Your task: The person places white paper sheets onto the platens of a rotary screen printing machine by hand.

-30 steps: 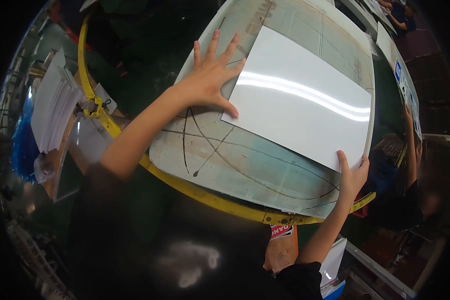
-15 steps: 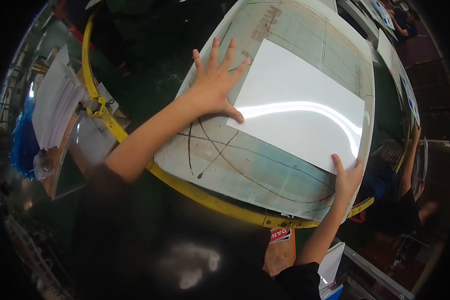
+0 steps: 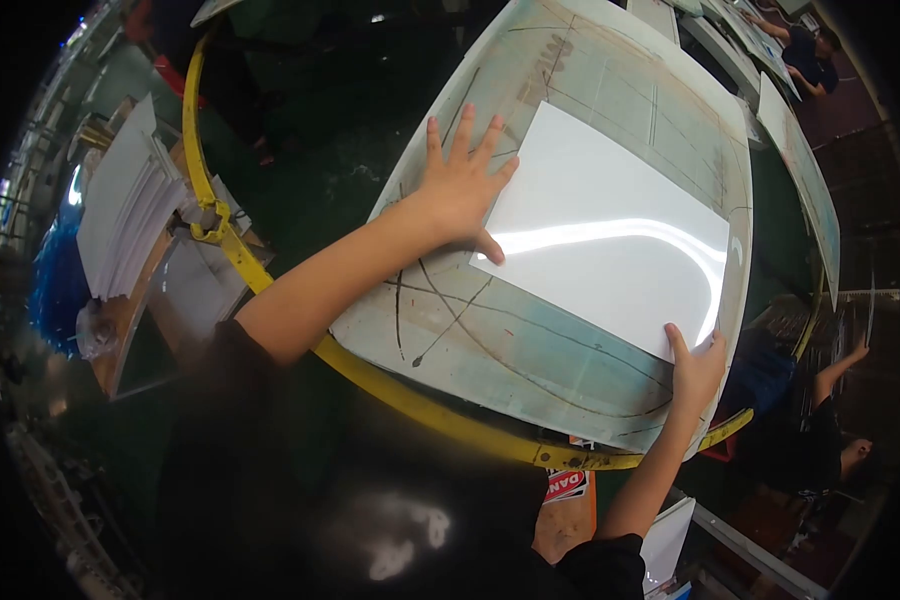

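A glossy white sheet (image 3: 610, 220) lies flat on a pale, curved board (image 3: 530, 350) marked with dark lines. My left hand (image 3: 462, 195) is spread at the sheet's left edge, its thumb on the lower left corner and its other fingers over the board. At the lower right corner, my right hand (image 3: 696, 372) rests with its thumb on the sheet and its fingers apart near the board's right edge. Neither hand is closed round anything.
A yellow metal rail (image 3: 410, 405) curves round the board's near side. At the left stands a stack of white sheets (image 3: 130, 215) beside blue plastic (image 3: 58, 285). Co-workers (image 3: 815, 60) and another curved board (image 3: 805, 170) are at the right.
The board, sheet and my left hand appear slightly lower and further right in view. Both hands keep their places on the sheet. At the right, a co-worker's arm has shifted.
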Motion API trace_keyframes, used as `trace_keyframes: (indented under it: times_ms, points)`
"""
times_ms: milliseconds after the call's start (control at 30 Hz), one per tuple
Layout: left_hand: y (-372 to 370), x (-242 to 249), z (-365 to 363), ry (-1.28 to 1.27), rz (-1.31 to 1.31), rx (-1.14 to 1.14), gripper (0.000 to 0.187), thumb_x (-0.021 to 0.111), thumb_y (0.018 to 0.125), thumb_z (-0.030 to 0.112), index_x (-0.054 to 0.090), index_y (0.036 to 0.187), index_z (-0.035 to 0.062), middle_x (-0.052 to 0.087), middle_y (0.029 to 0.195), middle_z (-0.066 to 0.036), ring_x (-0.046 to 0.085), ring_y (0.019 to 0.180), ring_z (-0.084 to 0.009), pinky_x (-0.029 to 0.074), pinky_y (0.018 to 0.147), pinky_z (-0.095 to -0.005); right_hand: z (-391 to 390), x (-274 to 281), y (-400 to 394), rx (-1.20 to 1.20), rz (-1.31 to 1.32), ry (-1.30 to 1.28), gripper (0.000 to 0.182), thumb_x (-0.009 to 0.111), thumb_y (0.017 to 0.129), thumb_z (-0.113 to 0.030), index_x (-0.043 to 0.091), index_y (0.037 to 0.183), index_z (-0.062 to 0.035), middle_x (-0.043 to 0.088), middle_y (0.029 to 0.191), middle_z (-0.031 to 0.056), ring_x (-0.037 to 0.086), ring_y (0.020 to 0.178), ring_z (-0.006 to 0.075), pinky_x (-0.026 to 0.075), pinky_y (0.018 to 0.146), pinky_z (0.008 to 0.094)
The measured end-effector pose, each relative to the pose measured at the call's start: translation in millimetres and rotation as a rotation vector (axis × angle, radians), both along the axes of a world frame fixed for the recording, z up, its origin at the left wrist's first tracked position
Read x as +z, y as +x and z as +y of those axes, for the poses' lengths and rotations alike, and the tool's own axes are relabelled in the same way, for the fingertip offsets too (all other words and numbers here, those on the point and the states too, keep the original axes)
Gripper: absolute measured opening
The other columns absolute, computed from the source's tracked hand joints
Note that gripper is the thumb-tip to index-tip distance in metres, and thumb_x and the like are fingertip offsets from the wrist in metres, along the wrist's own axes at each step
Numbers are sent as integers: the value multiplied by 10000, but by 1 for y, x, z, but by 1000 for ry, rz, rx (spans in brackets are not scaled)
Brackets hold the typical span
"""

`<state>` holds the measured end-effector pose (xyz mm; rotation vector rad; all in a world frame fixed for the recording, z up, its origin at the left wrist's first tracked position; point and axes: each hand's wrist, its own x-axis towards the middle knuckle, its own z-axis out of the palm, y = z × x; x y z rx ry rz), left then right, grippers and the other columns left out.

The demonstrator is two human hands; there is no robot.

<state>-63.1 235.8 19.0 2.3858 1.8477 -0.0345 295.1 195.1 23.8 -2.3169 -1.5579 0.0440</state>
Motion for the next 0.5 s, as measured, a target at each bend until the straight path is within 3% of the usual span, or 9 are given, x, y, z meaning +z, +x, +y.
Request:
trace_keyframes:
  times_ms: [133,233,333,433,500]
  points:
    - [5,4,0,-3,47,3,1107,768,466,611,361,1383,144,1,1489,-228,-117,1343,-468,-39,998,-685,1,-7,5,-3,-78,-14,816,779,600,-465,506,1188,30,577,1092,207,536,1053,350,416,898,400]
    - [10,8,2,-23,104,17,1101,785,463,585,364,1382,147,21,1490,-222,-104,1349,-459,-40,1011,-668,-4,-19,5,103,-296,177,685,752,649,-441,551,1151,-22,590,1031,173,547,1000,343,425,861,414]
    - [19,15,3,-29,204,28,1099,795,454,567,370,1378,151,30,1490,-221,-90,1354,-452,-42,1019,-659,-1,-16,8,348,-298,112,508,712,711,-382,591,1093,-69,590,986,138,549,949,325,435,811,417]
    - [29,16,0,85,214,-18,1081,814,440,535,392,1366,170,43,1497,-198,-71,1360,-440,-47,1027,-652,0,-10,7,442,-166,10,357,649,776,-304,606,1061,-93,598,971,145,565,887,332,449,760,416]
    - [40,13,-6,207,290,-63,941,785,539,456,402,1361,203,45,1504,-172,-46,1363,-438,-42,1030,-653,1,0,13,504,-122,-140,328,612,802,-280,603,1071,-92,599,949,168,574,848,345,457,737,418]
